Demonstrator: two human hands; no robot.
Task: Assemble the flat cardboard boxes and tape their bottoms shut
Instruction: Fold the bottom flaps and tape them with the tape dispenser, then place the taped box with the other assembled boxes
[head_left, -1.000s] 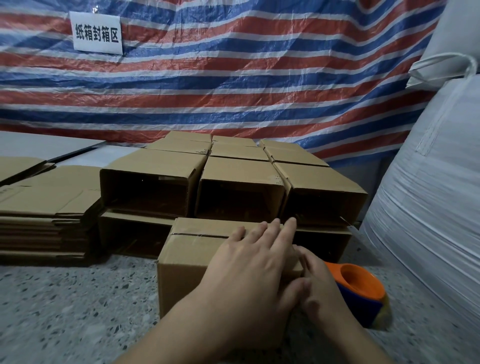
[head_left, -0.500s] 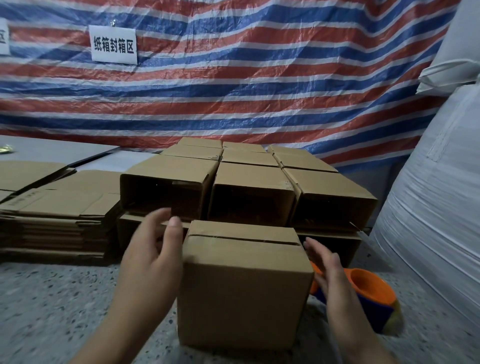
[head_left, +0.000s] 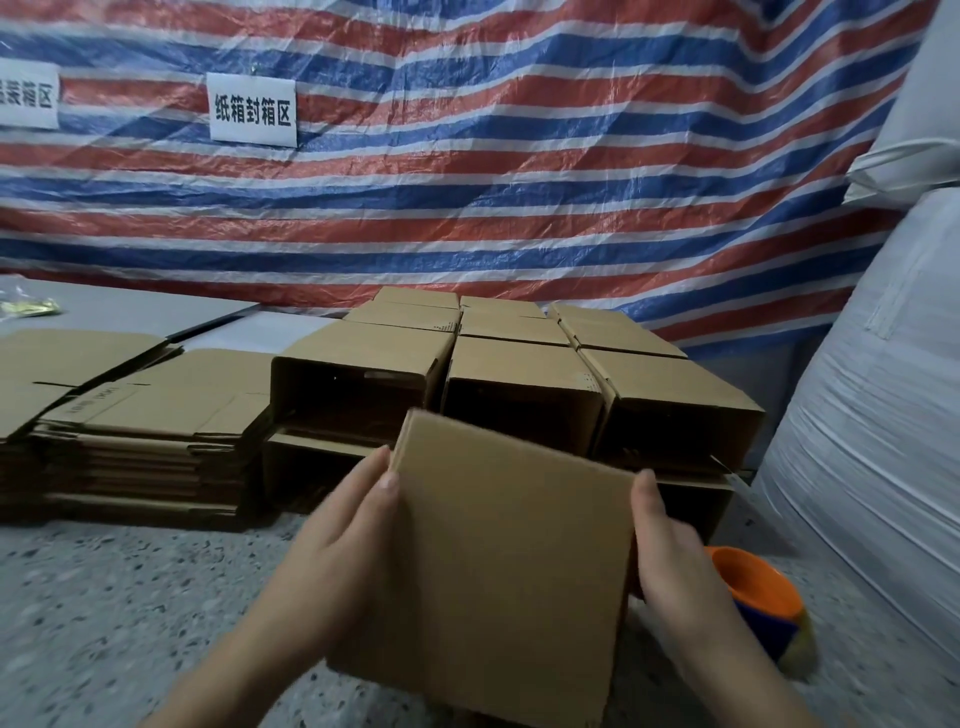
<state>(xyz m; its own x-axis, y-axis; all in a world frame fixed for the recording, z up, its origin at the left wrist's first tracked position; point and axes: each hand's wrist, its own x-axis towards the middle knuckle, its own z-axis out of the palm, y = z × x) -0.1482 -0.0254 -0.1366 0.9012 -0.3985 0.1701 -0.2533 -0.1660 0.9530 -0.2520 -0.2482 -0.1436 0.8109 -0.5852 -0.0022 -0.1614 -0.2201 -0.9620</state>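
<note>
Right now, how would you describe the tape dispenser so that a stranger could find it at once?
Start at the big white sack filling the right side, then look down to the speckled floor at its foot. There, just behind the right hand, which holds the cardboard box, lies the tape dispenser. It is the only orange and blue thing among brown cardboard.

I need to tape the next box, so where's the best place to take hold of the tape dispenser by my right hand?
Take the tape dispenser from above, with a grip across its orange rim. It lies on the floor with that round opening up, behind the right hand; its lower blue body is partly hidden.
</note>
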